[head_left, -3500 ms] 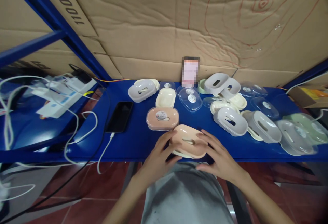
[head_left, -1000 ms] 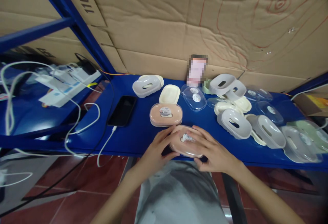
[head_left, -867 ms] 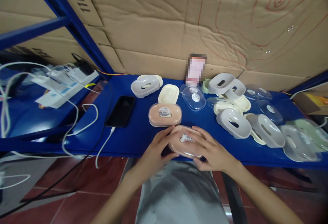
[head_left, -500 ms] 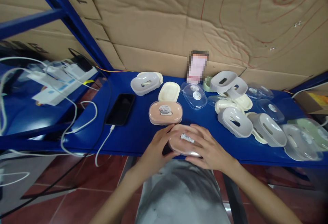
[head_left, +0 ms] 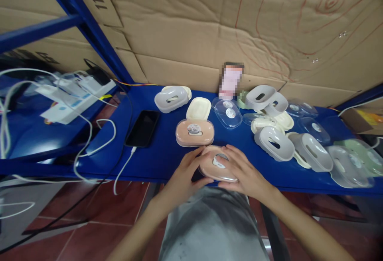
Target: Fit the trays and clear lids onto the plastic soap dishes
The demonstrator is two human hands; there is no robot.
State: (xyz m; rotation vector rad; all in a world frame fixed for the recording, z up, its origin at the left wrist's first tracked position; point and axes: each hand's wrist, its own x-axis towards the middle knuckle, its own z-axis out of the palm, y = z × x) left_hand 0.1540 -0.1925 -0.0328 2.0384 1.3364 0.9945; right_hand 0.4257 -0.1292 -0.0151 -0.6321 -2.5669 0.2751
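Right now both hands are clamping one pink soap box (head_left: pixel 216 168) at the near edge of the blue shelf (head_left: pixel 161 155): left hand (head_left: pixel 186 173) wrapping its left end, right hand (head_left: pixel 241 171) pressing over the clear lid w/ fingers curled round. Box is sitting partly past the edge, so uneven pressing is prob. risking a tip off toward the lap, or the lid seating crooked. A second pink box (head_left: pixel 194 132) is lying just behind; a nudge could shove it.

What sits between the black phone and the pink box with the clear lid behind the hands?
Nothing: head view shows bare blue shelf between the black phone and the closed pink box.
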